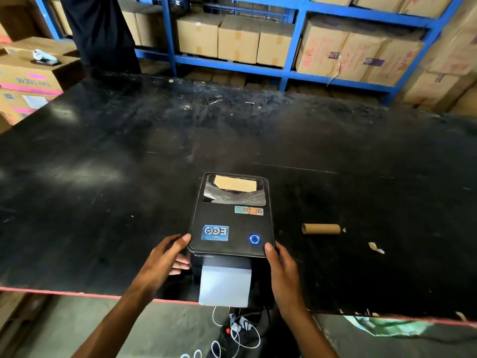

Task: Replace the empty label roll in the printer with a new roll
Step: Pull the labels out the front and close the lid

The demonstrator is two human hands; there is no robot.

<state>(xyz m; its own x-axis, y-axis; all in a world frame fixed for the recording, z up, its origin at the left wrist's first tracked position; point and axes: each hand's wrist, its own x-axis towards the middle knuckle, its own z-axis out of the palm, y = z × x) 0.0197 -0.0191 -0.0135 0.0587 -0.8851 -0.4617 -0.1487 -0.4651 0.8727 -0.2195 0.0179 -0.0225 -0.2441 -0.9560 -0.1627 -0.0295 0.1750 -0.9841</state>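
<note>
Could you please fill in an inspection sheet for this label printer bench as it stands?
Surface: black table, scuffed and dusty, red front edge.
Job's things: Xprinter label printer at the front edge, lid down, blue power ring lit, label strip hanging from the slot; empty cardboard core lying to its right, apart.
Clutter: paper scrap right of the core; small debris at the back.
Hands: left hand and right hand grip the lid's front corners.
Cables: white cables and a power strip on the floor below.
Surroundings: blue shelving with cardboard boxes; stacked boxes at left.
</note>
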